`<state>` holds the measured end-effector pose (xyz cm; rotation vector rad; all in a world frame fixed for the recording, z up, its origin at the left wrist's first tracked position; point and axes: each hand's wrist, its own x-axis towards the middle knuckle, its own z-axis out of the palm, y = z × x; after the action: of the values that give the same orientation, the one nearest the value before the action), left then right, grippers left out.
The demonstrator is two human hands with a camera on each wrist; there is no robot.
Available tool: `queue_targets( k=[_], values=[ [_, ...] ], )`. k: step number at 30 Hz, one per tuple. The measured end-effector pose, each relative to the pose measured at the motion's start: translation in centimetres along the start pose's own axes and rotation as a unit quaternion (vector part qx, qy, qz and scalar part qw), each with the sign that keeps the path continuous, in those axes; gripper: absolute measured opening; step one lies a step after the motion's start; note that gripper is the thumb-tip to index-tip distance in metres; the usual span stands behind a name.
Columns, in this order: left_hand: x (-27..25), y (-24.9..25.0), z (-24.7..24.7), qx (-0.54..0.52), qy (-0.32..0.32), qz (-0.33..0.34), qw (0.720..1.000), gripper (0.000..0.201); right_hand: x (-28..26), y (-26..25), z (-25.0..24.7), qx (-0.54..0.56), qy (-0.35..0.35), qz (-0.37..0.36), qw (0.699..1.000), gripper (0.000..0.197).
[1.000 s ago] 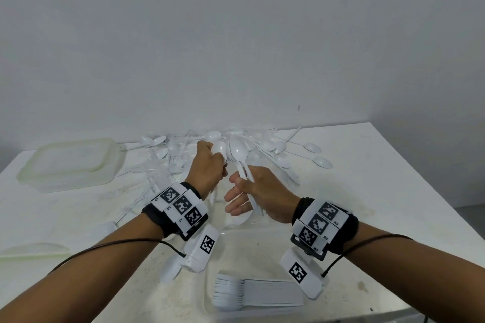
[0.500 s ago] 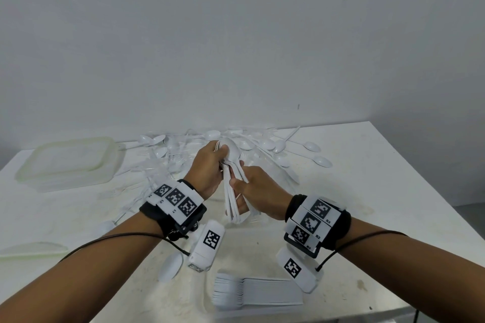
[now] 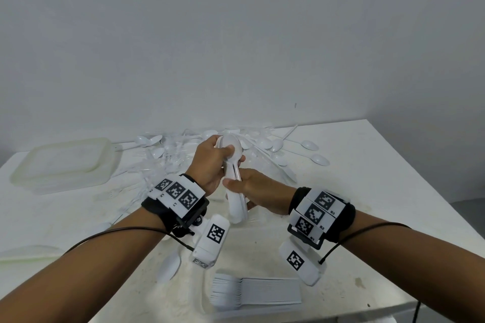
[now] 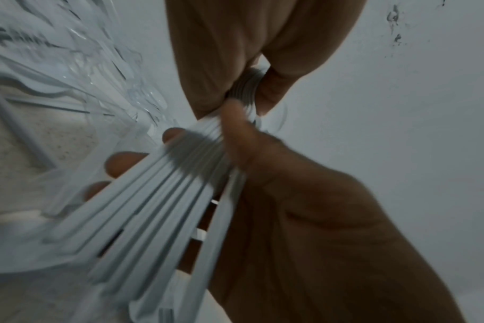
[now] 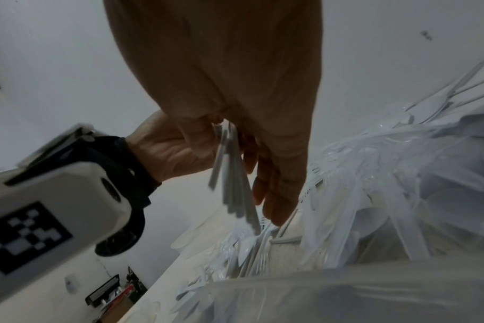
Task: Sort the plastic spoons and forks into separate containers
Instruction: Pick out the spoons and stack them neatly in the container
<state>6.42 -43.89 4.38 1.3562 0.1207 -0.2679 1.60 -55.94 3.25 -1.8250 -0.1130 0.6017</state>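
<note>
Hard to tell exactly how many spoons are in that stack of spoons [image 3: 234, 178], they're nested tight and the left wrist view is blurry, just a fan of white handles. The left hand [image 3: 212, 162] is curled around the bowl end up top, the right hand [image 3: 258, 189] is wrapped around the handles lower down, thumb pressed across them, and the handle tips poke out below the fist. The pile of loose cutlery [image 3: 236, 149] behind the hands is mostly blocked by them, and spoon vs fork is tough to call in the white-on-white mess. The clear container [image 3: 210, 307] near the table edge is nearly invisible, you mostly spot it by the neat row of forks [image 3: 256, 294] lying inside; its front is cut off by the frame. A second lidded container [image 3: 63, 162] sits far left. Compared to a second ago, the right hand was loose with spoons splayed apart, now both hands have squeezed them into one tidy bundle.
</note>
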Motion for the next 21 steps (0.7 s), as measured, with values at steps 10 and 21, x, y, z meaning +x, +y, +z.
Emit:
queue_targets(
  k=[10,21],
  values=[
    [-0.1,-0.1,0.1,-0.049,0.025,0.008,0.998,0.021,-0.2,0.4,-0.3,0.026,-0.043,-0.048,0.998,0.011],
    [0.0,-0.5,-0.4,-0.047,0.022,0.064,0.997,0.017,-0.7,0.4,0.8,0.174,-0.088,-0.006,0.981,0.008]
  ],
)
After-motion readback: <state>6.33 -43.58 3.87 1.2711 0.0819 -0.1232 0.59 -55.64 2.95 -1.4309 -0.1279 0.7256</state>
